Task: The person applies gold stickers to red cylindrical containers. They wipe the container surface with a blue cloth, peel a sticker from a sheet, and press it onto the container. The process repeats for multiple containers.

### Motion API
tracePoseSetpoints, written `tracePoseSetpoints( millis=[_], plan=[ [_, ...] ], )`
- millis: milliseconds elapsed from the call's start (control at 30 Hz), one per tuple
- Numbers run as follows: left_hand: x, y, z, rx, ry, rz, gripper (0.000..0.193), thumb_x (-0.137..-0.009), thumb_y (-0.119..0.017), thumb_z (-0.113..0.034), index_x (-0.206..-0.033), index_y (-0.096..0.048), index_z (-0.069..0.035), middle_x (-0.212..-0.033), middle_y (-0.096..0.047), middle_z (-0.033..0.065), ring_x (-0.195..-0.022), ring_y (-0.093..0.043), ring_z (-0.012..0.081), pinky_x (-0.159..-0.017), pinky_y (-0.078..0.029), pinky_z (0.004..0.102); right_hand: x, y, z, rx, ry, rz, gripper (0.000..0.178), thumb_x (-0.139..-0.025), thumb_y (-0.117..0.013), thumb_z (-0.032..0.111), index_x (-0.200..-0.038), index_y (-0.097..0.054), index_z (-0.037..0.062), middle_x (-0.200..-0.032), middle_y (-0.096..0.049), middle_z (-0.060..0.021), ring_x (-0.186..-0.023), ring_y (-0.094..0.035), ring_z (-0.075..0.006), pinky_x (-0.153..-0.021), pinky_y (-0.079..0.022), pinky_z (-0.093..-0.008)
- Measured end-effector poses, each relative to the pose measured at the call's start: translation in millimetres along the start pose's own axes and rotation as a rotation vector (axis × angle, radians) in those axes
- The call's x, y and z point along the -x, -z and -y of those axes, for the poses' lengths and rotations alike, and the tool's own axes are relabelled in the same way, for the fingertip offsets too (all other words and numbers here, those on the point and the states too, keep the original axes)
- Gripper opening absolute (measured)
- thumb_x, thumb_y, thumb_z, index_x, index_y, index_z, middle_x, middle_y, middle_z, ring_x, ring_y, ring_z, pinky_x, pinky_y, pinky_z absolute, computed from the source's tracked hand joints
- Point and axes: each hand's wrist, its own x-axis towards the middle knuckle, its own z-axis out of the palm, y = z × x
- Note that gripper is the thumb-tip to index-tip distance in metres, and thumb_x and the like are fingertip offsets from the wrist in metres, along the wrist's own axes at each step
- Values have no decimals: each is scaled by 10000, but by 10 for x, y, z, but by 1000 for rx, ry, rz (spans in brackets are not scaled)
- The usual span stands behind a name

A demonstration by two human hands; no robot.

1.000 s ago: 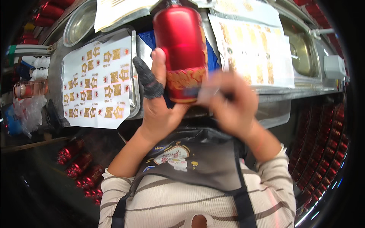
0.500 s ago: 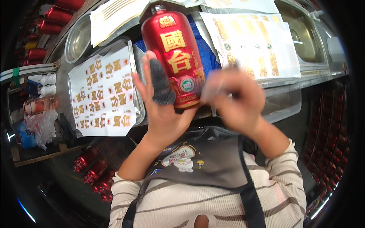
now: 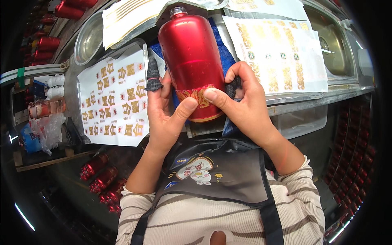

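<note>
A glossy red bottle (image 3: 191,53) lies in front of me, its clear neck pointing away, with a plain red side facing up. Around its lower part runs a gold patterned decal (image 3: 201,99). My left hand (image 3: 161,120) is closed about the bottle's left side near the base, thumb on the front. From the other side my right hand (image 3: 251,108) grips it, its thumb pressing at the decal. Dark cloth covers wrap some fingers on both hands. Under the bottle shows a blue cloth (image 3: 222,49); a metal rest (image 3: 196,9) stands behind its neck.
To the left, a sheet of gold decals (image 3: 112,102) lies on a metal tray. Another decal sheet (image 3: 277,57) is at the right, beside a metal basin (image 3: 332,45) of liquid. A striped sheet (image 3: 126,20) lies far left. Red bottles (image 3: 104,181) stand below the table.
The bottle has turned from its gold-lettered side to a plain side. My right hand has come from a blurred position near the base to a grip; my left thumb now lies on the front.
</note>
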Motion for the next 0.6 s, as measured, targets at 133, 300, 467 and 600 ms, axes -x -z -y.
tracePoseSetpoints(
  millis=[133, 300, 467, 600],
  plan=[
    [-7, -37, -33, -23, -23, -8, 756, -879, -756, -142, -1453, -305, 56, -1436, -480, 210, -1309, -494, 244, -1121, -350, 376, -14, 31, -13, -73, 3, 12, 397, -842, -796, 281, -949, -486, 58, -823, -503, 6, -698, -424, -38, -576, -364, -207],
    [-13, -56, -51, 2, 29, -54, 835, -819, -818, -167, -1454, -318, 43, -1469, -441, 212, -1334, -465, 253, -1129, -343, 386, -18, 19, -81, -187, 52, 3, 311, -881, -752, 233, -961, -511, 53, -832, -524, 11, -682, -454, -20, -556, -370, -204],
    [70, 175, 146, -304, -98, 97, 1099, -643, -935, -238, -1492, -286, 18, -1549, -325, 225, -1441, -322, 322, -1166, -279, 450, -89, 257, 14, -620, -193, -138, 128, -906, -674, 152, -964, -628, 48, -862, -600, 3, -736, -547, -50, -675, -454, -208],
    [57, 166, 223, -592, -122, 14, 1085, -603, -932, -290, -1479, -374, 21, -1546, -335, 235, -1487, -249, 347, -1209, -115, 493, 145, 38, 383, -349, -2, -47, 330, -822, -628, 46, -1144, -567, 3, -1022, -617, -53, -900, -614, -134, -838, -509, -263]
  ],
)
